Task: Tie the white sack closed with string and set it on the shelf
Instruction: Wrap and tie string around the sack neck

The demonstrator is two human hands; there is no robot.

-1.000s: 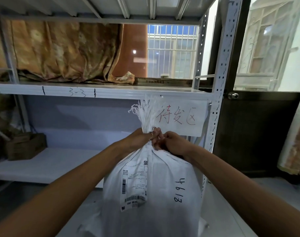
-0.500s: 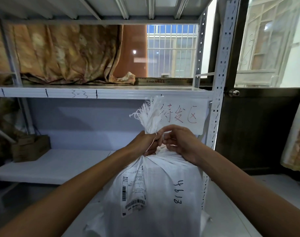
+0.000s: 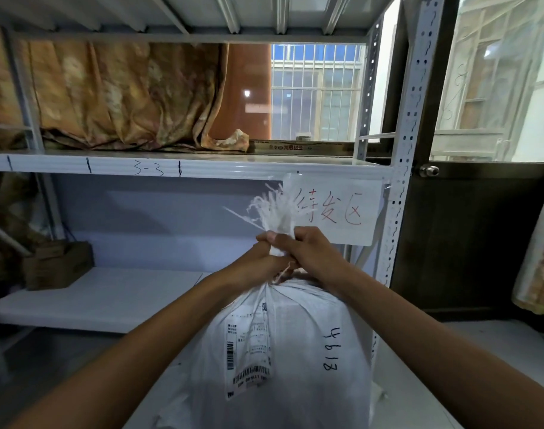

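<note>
Interior is dim with a bluish cast. Daylight comes through the barred window (image 3: 317, 91) above the sack (image 3: 295, 351) and the glass door (image 3: 493, 78) up-right of the sack. Both are near blown out, detail washed. Small lamp glare (image 3: 247, 93) above the sack, left of the window. Sack front is evenly lit, soft and a bit noisy; small label print is unreadable. The shelf (image 3: 94, 298) left of the sack is in flat shadow, and the box (image 3: 58, 264) on it is muddy. Frayed sack top is slightly smeared. Wide-angle warp: the upright (image 3: 410, 119) right of the sack leans, and the forearms (image 3: 140, 351) stretch toward the lower corners, which are soft and dark.
</note>
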